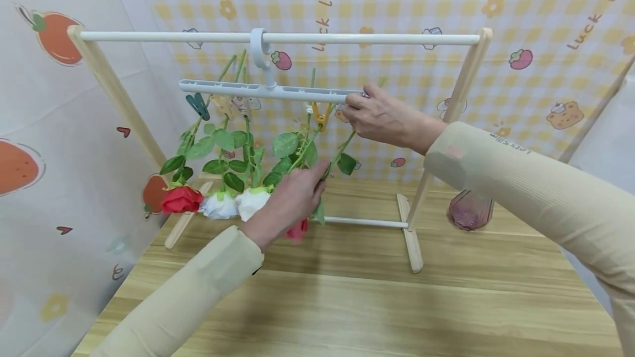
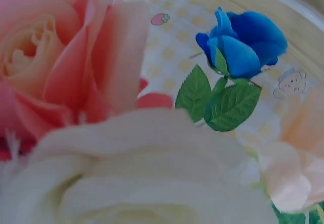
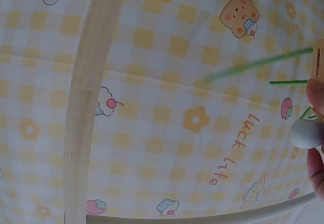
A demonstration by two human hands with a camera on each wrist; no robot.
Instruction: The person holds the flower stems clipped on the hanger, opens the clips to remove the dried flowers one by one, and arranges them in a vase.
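Flowers hang head-down from a white clip hanger (image 1: 270,90) hooked over the top rail of a wooden rack (image 1: 458,98) in the head view. The person's right hand (image 1: 382,117) has its fingers curled on the hanger's right end, beside a yellow clip (image 1: 321,115). The left hand (image 1: 292,197) closes round a green stem (image 1: 342,150) lower down, its pink bloom (image 1: 297,231) showing just under the wrist. A red rose (image 1: 181,199) and two white roses (image 1: 235,204) dangle to the left; a pink vase (image 1: 469,209) stands on the wooden table (image 1: 446,302) behind the rack's right foot. The judgement here is that the hanger swings on a single hook, so a downward pull on the stem could tip it and shake the neighbouring flowers out of their clips.

The left wrist view is crowded by blurred petals: a large pink bloom (image 2: 61,57), a white one (image 2: 136,178) and a blue rose (image 2: 245,41) farther off. The hand itself is not visible, so the blooms it brushes risk being crushed or knocked.

The right wrist view shows the rack's post (image 3: 88,102), two thin green stems (image 3: 260,64) and the hanger's rounded tip (image 3: 306,134) against fingertips (image 3: 316,89) at the frame edge. That purchase looks slight; it may slip off.
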